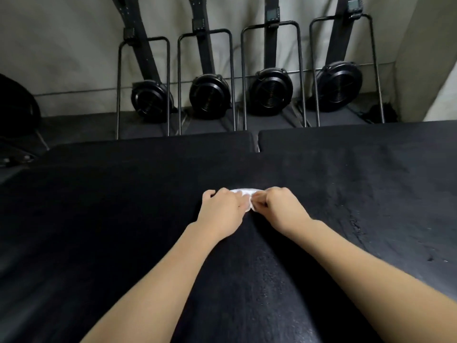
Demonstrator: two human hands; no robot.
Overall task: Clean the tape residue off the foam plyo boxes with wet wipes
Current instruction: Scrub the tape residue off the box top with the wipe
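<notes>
This is a gym or fitness room; four black rowing machines (249, 78) stand stored on end in a row against a pale wall (74, 45), their round flywheel housings (270, 92) low near the floor and small monitors (272, 14) high on their rails; in front lie broad black foam plyo boxes (123, 194) side by side, their textured tops scuffed and flaking in places.

Both bare forearms reach forward, hands meeting knuckle to knuckle; left hand (221, 209) and right hand (282, 209) have fingers (259, 203) curled, pinching the white wipe (243, 193) between them.
</notes>
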